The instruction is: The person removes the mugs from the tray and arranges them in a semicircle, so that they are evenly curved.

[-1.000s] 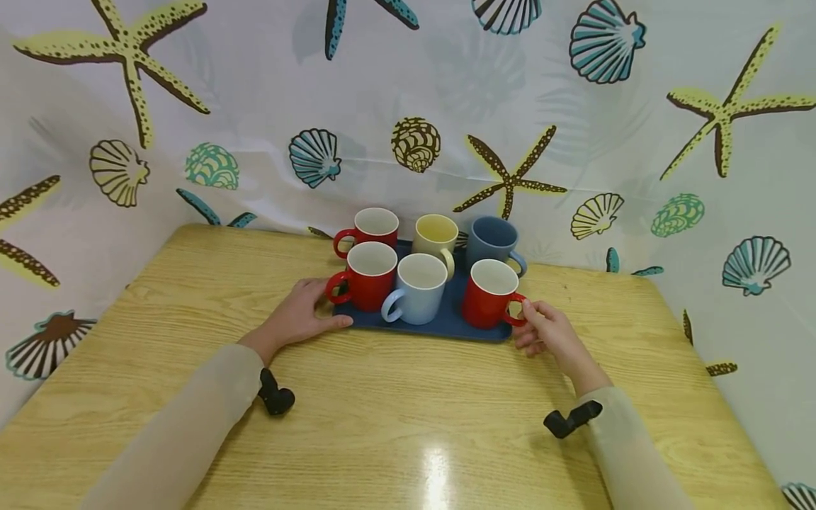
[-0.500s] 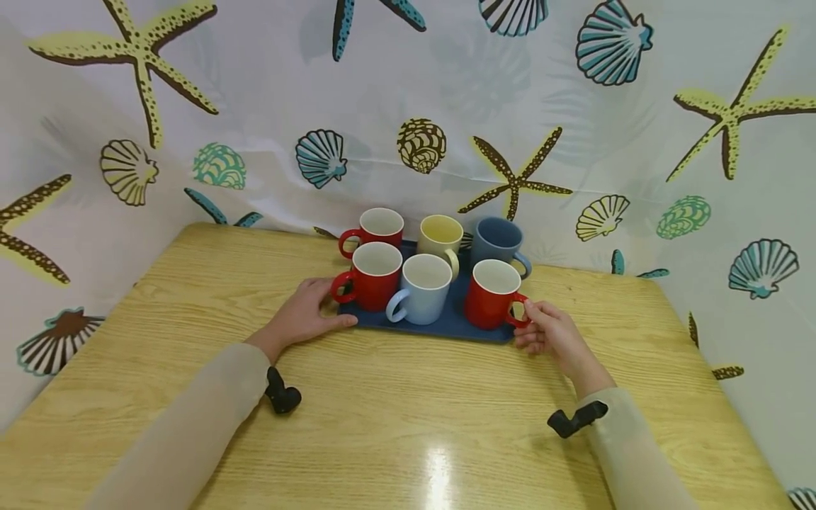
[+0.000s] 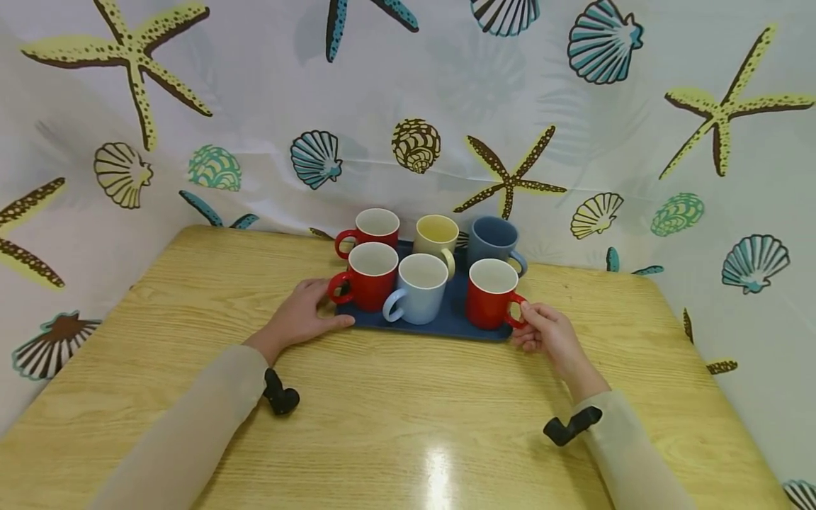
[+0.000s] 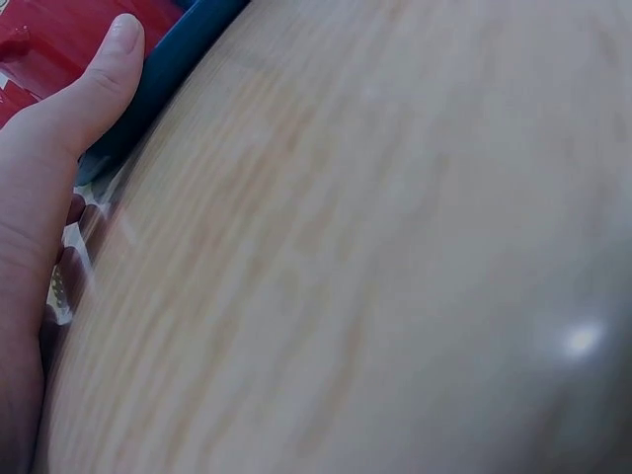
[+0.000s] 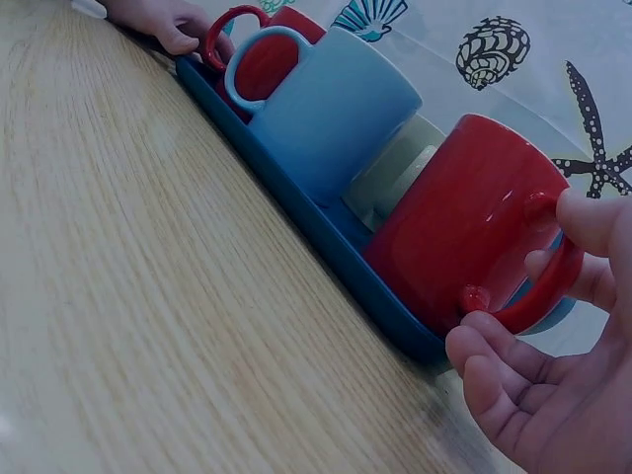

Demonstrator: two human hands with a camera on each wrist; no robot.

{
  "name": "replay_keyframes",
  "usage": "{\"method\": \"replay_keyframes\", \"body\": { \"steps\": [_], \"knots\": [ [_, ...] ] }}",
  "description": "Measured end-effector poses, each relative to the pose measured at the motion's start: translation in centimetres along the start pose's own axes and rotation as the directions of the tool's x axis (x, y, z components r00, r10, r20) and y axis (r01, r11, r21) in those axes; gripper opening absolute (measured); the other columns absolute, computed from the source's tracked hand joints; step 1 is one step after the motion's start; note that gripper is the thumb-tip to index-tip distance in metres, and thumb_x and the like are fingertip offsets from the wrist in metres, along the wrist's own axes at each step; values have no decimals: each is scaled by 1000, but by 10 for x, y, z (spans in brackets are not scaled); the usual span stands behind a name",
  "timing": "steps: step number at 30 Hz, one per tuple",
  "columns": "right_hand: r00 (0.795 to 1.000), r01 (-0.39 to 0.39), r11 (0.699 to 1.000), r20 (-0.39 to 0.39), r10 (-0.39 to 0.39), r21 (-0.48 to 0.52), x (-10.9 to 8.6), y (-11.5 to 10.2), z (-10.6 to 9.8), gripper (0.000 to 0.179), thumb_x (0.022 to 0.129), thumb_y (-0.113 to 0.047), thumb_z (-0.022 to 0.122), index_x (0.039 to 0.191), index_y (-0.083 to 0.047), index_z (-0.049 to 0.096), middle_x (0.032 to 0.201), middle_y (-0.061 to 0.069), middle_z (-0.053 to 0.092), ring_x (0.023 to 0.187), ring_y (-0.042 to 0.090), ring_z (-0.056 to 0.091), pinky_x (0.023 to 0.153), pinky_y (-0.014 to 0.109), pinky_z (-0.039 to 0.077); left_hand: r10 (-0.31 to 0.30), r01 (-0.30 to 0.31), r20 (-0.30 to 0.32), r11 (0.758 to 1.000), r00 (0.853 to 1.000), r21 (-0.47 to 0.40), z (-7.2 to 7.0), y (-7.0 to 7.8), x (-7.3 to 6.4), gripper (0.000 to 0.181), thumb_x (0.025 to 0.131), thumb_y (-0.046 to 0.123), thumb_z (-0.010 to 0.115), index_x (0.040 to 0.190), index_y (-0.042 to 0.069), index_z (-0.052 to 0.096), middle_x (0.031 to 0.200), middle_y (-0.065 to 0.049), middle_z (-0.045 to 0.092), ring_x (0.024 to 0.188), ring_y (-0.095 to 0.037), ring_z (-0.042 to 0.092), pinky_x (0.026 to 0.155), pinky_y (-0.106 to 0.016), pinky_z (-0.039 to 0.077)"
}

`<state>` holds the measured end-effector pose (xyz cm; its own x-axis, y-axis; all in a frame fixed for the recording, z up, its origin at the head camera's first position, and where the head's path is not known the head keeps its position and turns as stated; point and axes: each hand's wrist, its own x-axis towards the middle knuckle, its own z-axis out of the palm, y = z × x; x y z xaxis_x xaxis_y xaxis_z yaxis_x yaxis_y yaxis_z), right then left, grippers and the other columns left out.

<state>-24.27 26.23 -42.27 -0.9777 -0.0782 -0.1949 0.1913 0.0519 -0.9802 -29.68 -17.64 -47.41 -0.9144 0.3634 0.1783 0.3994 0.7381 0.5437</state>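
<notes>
At the tray [image 3: 455, 312], my left hand [image 3: 299, 321] rests spread; right hand [image 3: 552, 340] pinches a red mug [image 3: 489, 301] by its handle [image 5: 553, 290]. Probably positioning, so gentle next.

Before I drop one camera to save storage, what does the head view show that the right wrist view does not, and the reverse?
Only the head view: the white inside of the glossy red mug at front right, the beige cloth sleeve on the right arm, and the big yellow starfish print at upper left.

Only the right wrist view: a clear look at a fingertip inside that mug's handle.

Both: the right hand pinching the handle, the left hand at the rectangular blue tray, the light blue mug, and the wood-grain table.
</notes>
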Motion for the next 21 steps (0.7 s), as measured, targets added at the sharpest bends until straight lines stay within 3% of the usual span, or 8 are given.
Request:
{"method": "replay_keyframes", "body": {
  "steps": [6,13,21],
  "knots": [
    [1000,27,999,-10,-27,21,-8,0,-2,38,93,-35,56,94,3,52,77,10,64,71,23,64,64,26,51,1,-1,-14,1000,1000,5,0,-1,1,85,72,66,65,137,15,45,135,-9,49,127,-35,31,101,-57,29],
    [998,58,995,28,-61,78,-21,2,-8,25,95,-30,53,86,-8,57,76,9,62,72,22,63,67,26,51,-11,11,-14,1000,1000,0,1,-1,0,85,71,66,64,136,16,45,134,-8,50,127,-34,31,100,-56,30],
    [993,96,991,62,-101,91,-44,2,-17,23,96,-28,53,85,-8,57,77,8,62,73,19,63,73,30,53,-19,19,-1,1000,1000,-11,-1,1,0,86,70,67,64,137,15,45,134,-9,50,127,-34,31,99,-57,31]
  ]
}}
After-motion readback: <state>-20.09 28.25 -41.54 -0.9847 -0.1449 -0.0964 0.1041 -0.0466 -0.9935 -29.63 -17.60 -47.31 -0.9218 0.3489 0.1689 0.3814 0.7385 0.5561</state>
